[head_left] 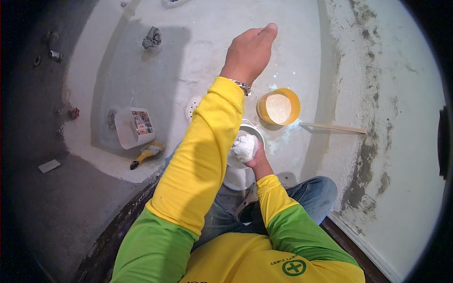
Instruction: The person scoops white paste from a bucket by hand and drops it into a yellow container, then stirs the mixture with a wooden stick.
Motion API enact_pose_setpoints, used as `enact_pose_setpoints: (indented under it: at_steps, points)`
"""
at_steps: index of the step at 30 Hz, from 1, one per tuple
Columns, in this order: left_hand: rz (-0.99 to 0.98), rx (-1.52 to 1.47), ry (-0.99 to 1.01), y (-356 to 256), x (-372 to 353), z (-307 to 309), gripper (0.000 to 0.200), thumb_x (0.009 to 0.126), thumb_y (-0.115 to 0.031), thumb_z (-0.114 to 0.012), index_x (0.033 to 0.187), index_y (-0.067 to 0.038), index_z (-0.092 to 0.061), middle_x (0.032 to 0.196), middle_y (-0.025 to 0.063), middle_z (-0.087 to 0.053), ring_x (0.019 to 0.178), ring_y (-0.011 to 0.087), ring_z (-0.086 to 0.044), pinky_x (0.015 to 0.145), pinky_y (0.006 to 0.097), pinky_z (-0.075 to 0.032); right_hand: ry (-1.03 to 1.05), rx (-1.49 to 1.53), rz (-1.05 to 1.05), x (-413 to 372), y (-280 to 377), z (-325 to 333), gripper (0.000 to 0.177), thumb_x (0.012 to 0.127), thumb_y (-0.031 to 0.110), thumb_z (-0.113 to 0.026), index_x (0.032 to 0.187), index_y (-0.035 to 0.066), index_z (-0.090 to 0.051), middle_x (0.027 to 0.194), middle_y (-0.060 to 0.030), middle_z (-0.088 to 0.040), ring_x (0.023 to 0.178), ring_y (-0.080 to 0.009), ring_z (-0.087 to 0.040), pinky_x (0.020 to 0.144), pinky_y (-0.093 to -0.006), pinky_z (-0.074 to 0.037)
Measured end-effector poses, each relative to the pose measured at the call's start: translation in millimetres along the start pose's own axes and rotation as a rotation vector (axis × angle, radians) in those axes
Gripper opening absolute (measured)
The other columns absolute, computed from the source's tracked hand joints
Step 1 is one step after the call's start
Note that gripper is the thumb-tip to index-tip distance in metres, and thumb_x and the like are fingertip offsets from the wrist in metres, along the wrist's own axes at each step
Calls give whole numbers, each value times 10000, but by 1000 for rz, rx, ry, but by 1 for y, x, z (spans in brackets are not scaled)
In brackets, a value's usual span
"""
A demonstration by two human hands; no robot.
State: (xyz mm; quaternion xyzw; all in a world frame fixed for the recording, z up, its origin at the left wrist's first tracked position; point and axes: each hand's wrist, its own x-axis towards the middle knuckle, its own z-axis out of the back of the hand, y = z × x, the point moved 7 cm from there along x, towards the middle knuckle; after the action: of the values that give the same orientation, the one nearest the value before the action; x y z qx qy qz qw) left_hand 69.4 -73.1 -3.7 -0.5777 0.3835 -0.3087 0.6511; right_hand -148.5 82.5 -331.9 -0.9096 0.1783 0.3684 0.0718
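Note:
My left hand (250, 53) is stretched forward over the pale floor, back side up, with its thumb pointing away; the other fingers are hidden beneath it. Close to my body, my right hand (259, 156) is wrapped round a soft white lump (245, 148). The lump is at the mouth of a white bucket (258, 130), partly covered by my left forearm. Beyond it and to the right stands a yellow tub (295, 107) with pale material inside.
A wooden stick (335, 128) lies right of the tub. To the left are a white container (125, 127) with a printed label and a yellow-handled brush (150, 152). A grey crumpled piece (152, 37) lies further off. A rough, stained ledge (363, 155) runs along the right.

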Motion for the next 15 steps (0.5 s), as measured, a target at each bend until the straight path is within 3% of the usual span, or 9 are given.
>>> enact_pose_setpoints:
  at_steps: [3,7,12,15]
  points:
    - [-30,-33,-51,-1,-1,1,558,923,-505,-468,886,33,-609,887,227,-627,841,362,-555,822,416,-451,34,-4,-14,4,-2,1,371,955,408,-442,1087,115,-628,1015,-115,-685,913,-307,-675,814,-492,-561]
    - [1,-5,-10,-3,-2,0,554,921,-500,-469,890,33,-617,883,214,-635,850,356,-560,832,410,-454,-9,-8,27,-2,-1,-6,378,970,374,-388,1071,86,-610,1010,-118,-678,888,-315,-669,780,-452,-571]
    - [28,-17,-6,-3,-3,-1,548,919,-496,-470,896,31,-620,890,211,-636,862,359,-559,838,409,-453,62,-27,38,-2,0,-14,397,975,346,-382,1166,75,-601,1113,-124,-674,1000,-299,-664,850,-441,-563]
    - [18,19,-8,-2,0,-3,550,924,-501,-452,902,19,-627,911,222,-638,877,389,-558,847,425,-450,5,-6,19,3,-2,-6,374,966,383,-421,1108,106,-630,1038,-114,-688,917,-305,-677,816,-490,-563]
